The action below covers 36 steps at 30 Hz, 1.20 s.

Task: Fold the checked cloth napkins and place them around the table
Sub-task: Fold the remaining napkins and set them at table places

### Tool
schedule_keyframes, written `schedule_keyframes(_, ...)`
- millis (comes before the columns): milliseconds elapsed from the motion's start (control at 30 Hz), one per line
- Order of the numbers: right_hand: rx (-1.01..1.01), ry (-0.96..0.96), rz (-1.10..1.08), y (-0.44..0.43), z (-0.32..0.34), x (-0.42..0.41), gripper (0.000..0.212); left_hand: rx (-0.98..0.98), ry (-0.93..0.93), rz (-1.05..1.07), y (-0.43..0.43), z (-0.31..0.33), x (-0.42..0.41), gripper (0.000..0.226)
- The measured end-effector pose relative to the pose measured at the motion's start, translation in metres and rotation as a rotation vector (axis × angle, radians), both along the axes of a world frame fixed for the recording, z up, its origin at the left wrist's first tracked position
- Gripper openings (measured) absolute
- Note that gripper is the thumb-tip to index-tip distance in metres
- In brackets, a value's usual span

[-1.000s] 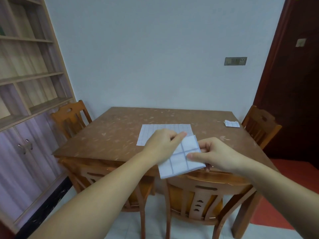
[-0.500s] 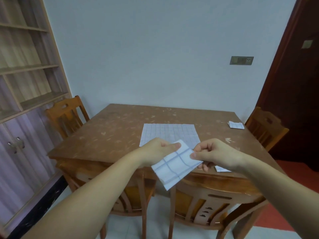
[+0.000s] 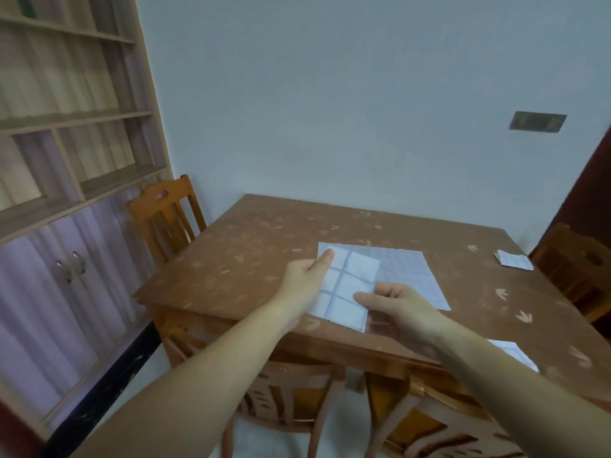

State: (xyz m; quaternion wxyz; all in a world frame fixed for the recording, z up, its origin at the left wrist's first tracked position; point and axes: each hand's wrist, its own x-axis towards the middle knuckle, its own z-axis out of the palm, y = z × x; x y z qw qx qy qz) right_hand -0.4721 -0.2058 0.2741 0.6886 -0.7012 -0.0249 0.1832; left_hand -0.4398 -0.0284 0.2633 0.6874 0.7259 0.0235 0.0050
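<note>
Both hands hold a folded white napkin with blue checks point(image 3: 344, 285) just above the near part of the brown table point(image 3: 251, 256). My left hand point(image 3: 305, 279) pinches its far left corner. My right hand point(image 3: 393, 305) grips its right edge. Behind it an unfolded checked napkin point(image 3: 410, 276) lies flat on the table. One folded napkin point(image 3: 513, 260) rests at the table's right side. Another folded napkin point(image 3: 514, 353) sits by the near edge, partly hidden by my right forearm.
Wooden chairs stand at the left point(image 3: 165, 219), at the right point(image 3: 582, 269) and two along the near side point(image 3: 291, 398). A tall wooden shelf unit with cabinet doors point(image 3: 66, 193) fills the left wall. A dark door frame point(image 3: 591, 180) rises at the right.
The view has swung left and closer to the table. Both hands carried the folded napkin forward, from in front of the near edge to over the table top.
</note>
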Motion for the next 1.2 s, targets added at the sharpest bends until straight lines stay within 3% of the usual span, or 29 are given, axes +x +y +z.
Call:
schedule_keyframes(100,-0.030,-0.011,0.001,0.023,-0.002,0.021,0.024,0.042,0.047,0.072,0.023,-0.006,0.008,0.047)
schedule_keyframes(233,-0.039,-0.003,0.020,0.047,-0.013,0.049,0.027,-0.062,0.219,-0.136,0.054,-0.006,0.012,0.033)
schedule_keyframes(367,-0.035,0.022,-0.030,0.058,-0.037,0.081,0.032,0.030,0.282,-0.236,0.080,-0.022,0.032,0.024)
schedule_keyframes(500,0.001,0.049,-0.051,0.072,-0.064,0.119,0.038,0.051,0.305,-0.165,0.093,-0.038,0.062,0.021)
schedule_keyframes(867,0.017,0.077,-0.081,0.096,-0.107,0.205,0.018,-0.070,0.457,0.037,0.123,-0.098,0.145,0.039)
schedule_keyframes(1067,-0.075,0.219,-0.098,0.115,-0.135,0.220,0.032,-0.106,0.518,-0.018,0.138,-0.142,0.181,0.033)
schedule_keyframes(1200,-0.171,0.379,-0.119,0.126,-0.174,0.213,0.020,-0.076,0.623,-0.096,0.152,-0.179,0.195,0.026)
